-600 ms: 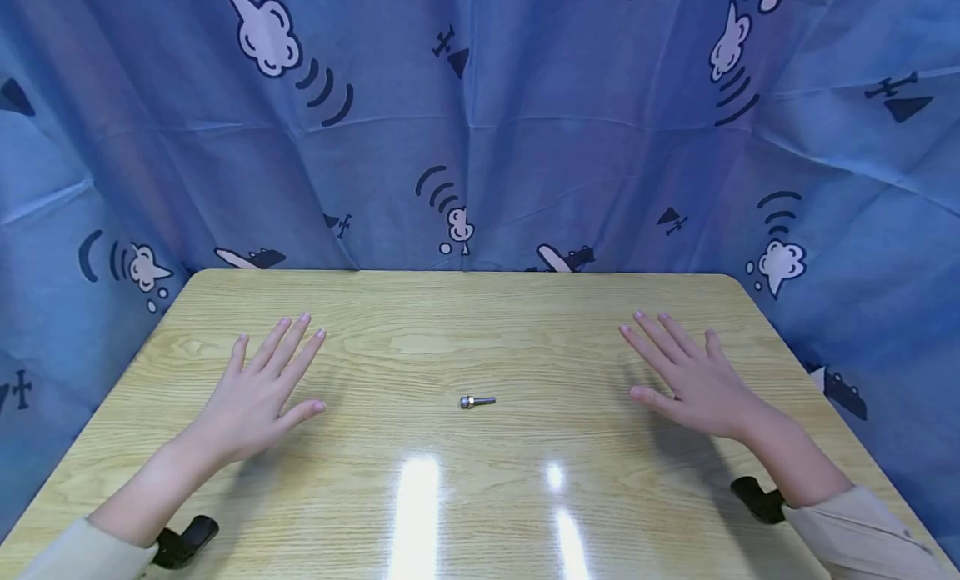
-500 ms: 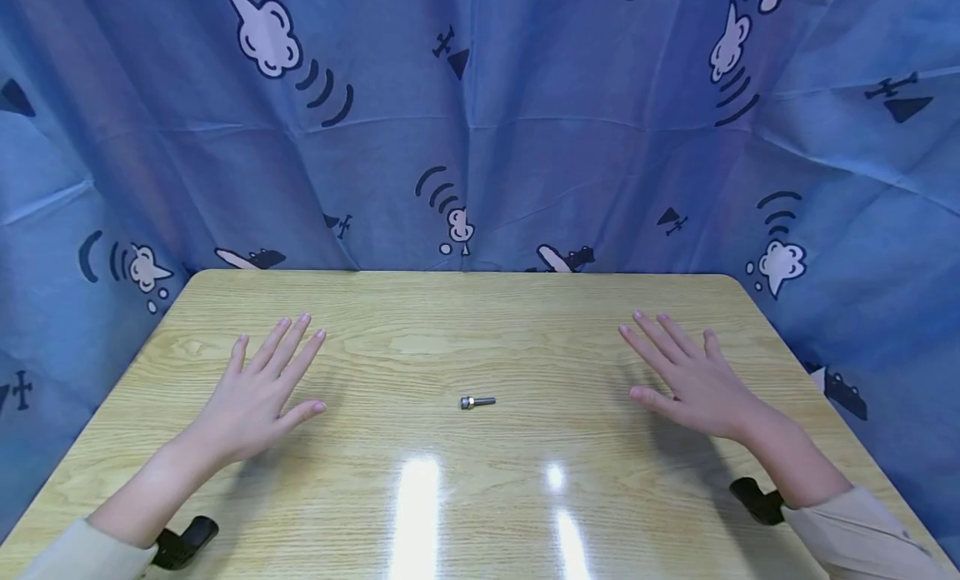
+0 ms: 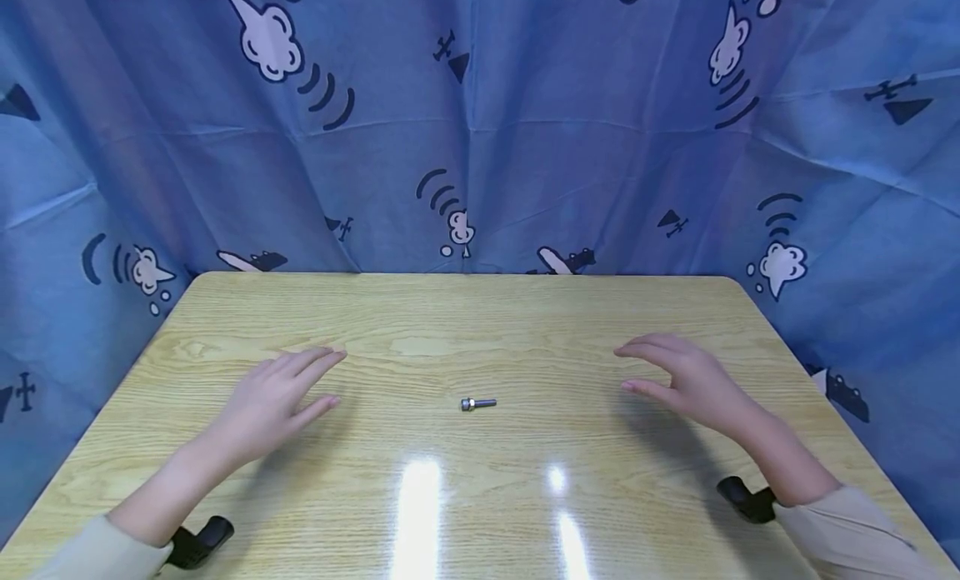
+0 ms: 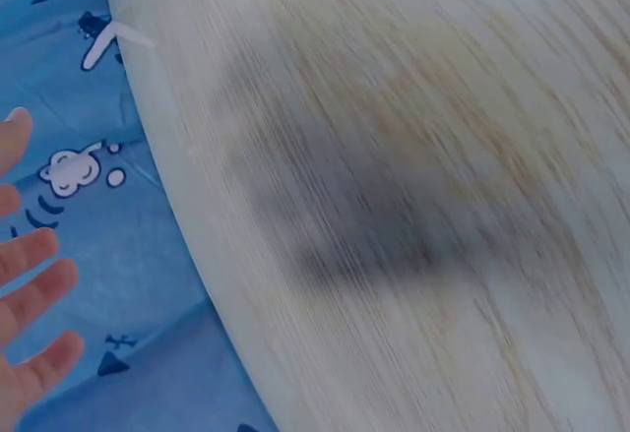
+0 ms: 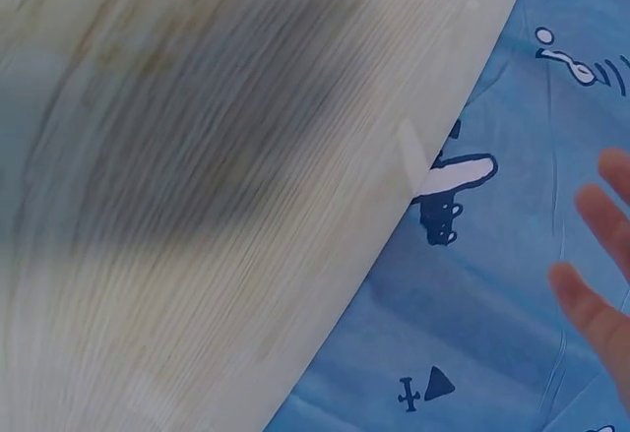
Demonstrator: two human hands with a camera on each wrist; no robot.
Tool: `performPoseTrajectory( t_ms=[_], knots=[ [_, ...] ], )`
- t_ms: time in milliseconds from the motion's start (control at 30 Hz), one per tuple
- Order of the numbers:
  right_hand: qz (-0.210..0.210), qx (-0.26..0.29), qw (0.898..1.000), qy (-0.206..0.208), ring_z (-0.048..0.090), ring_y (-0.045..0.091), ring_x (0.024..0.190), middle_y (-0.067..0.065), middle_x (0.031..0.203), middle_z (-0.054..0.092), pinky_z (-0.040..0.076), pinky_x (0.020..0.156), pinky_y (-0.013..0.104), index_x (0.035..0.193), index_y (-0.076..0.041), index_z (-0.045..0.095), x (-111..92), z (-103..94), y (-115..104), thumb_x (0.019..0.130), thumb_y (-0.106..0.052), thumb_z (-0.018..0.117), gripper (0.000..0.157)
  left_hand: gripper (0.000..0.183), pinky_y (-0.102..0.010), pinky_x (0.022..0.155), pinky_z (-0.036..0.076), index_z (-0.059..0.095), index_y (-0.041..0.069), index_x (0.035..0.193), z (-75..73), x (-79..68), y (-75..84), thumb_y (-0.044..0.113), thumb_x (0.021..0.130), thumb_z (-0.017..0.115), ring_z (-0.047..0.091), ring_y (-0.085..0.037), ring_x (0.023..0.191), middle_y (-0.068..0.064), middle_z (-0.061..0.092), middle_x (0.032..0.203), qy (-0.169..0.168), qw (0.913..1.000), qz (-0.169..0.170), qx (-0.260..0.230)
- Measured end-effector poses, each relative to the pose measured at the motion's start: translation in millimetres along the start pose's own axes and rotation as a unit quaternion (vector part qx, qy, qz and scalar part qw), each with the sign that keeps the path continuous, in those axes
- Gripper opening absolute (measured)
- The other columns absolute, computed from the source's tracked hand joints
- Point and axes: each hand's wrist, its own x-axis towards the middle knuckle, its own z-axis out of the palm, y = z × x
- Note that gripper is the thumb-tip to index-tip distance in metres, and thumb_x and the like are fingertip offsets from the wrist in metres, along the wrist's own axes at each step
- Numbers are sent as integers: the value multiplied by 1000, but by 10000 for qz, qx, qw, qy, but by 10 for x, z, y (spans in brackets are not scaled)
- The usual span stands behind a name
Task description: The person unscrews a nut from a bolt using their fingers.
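A small metal bolt (image 3: 484,403) with a nut (image 3: 472,404) near its head lies on its side in the middle of the wooden table, its head to the left. My left hand (image 3: 266,405) hovers over the table to the left of it, fingers loosely bent and pointing inward. On the opposite side hangs my right hand (image 3: 693,384), its thumb apart from the fingers. Neither hand holds or touches anything. The left wrist view catches fingertips (image 4: 39,294) at its left edge, and a few fingers (image 5: 591,304) show at the right of the right wrist view.
The pale wooden table (image 3: 420,313) has rounded far corners. Blue printed cloth (image 3: 555,147) hangs behind it and along both sides. Bright light reflections lie on the near part of the tabletop. A black wrist device (image 3: 198,542) sits under each sleeve cuff.
Both hands have gone from spread, straight fingers to more bent ones, with the fingertips turned inward. The left hand has shifted slightly right. The bolt has stayed where it was.
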Motion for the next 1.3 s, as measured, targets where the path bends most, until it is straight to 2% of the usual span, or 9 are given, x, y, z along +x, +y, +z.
performPoseTrajectory(
  t_ms=[100,333,467,767,967,1133,1233,1300],
  knots=[
    [66,255,9996,-49,62,24,94,6,102,67,50,76,42,106,-6,67,25,30,-26,69,-8,79,39,52,-52,83,46,53,9,129,24,40,46,26,82,70,58,-34,104,-14,59,121,-52,9996,-67,-283],
    [182,723,9971,-180,61,15,87,2,103,68,51,69,35,107,-8,67,93,86,-88,73,-7,77,36,50,-49,89,45,52,11,130,139,170,245,27,86,67,56,-32,111,-11,58,123,-410,9933,-355,-1025],
    [60,850,9962,-180,60,12,85,1,102,68,51,68,32,108,-8,67,153,134,-125,73,-5,77,36,48,-46,88,47,53,12,130,215,258,347,27,86,67,57,-28,110,-8,58,123,-490,9911,-326,-1191],
    [-56,1104,9934,-322,60,13,84,3,100,67,50,66,30,105,-7,67,258,273,-160,74,-6,76,32,45,-41,87,49,55,11,127,377,400,483,23,86,67,59,-24,106,-6,61,119,-434,9876,-196,-1499],
    [25,1354,9894,-522,62,18,83,5,100,68,52,68,37,105,-6,67,306,391,-173,75,-6,75,31,46,-40,85,49,53,9,129,483,435,536,22,86,67,61,-24,103,-7,60,120,-522,9848,-252,-1638],
    [119,1512,9856,-745,62,23,82,6,100,68,52,69,38,105,-3,67,377,499,-203,77,-8,74,30,49,-36,79,52,51,7,130,573,464,559,21,86,67,63,-23,94,-9,58,124,-821,9737,-360,-2094],
    [136,1542,9843,-844,62,23,83,7,101,67,52,69,39,106,-2,67,422,566,-228,78,-10,73,30,50,-35,81,51,50,6,131,620,496,571,21,87,66,62,-23,95,-9,56,127,-1009,9655,-432,-2360],
    [161,1581,9830,-921,62,23,84,7,102,67,51,70,39,107,-2,66,452,604,-247,79,-11,73,30,50,-35,82,51,49,6,132,648,523,581,21,87,66,62,-23,97,-9,55,127,-1057,9630,-446,-2438]
  ],
)
